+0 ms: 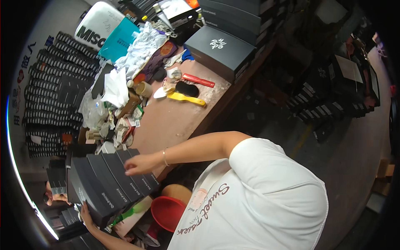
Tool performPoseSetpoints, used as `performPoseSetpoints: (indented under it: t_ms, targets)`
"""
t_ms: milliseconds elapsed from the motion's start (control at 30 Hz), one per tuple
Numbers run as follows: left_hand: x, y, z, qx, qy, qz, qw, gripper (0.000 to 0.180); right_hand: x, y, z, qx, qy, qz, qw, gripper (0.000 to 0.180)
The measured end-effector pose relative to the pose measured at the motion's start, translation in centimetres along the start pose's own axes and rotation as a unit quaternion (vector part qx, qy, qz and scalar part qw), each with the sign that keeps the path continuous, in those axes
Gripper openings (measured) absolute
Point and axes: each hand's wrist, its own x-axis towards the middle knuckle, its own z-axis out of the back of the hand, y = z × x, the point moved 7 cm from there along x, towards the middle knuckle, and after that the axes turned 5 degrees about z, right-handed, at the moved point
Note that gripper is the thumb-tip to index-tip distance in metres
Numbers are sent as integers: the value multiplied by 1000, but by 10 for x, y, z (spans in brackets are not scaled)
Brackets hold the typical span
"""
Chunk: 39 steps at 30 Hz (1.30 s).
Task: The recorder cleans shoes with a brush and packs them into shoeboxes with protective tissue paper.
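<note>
A row of several flat black boxes (109, 183) stands on edge at the near end of the brown table (175, 125). My right hand (139, 164), with a thin bracelet on the wrist, lies on top of the row, fingers bent over a box edge. Reaching up from below, my left hand (86, 213) grips the lower end of the outermost box. My white printed shirt fills the lower right.
On the table lie a yellow-handled tool (186, 98), a red one (198, 80), a tape roll (144, 88), white tissue paper (116, 88), a teal bag (119, 39) and a large black box (218, 48). A red basin (168, 211) sits below. More black boxes (54, 96) are stacked at left.
</note>
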Motion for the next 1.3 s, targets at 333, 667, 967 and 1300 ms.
performPoseSetpoints:
  t_ms: [333, 667, 967, 1300]
  targets:
    - [-117, -111, -259, -462, 51, -70, 883, 65, -6, -11, 22, 387, -117, -217, 889, 72]
    - [-95, -60, -462, -647, 196, 316, 665, 50, -87, -98, 114, 291, -238, -462, 803, 68]
    - [-71, -96, -468, -608, 118, 174, 766, 50, -83, -118, 186, 225, -168, -441, 852, 55]
    - [-31, -65, -500, -544, 273, 279, 743, 45, -52, -116, 196, 219, -190, -438, 851, 46]
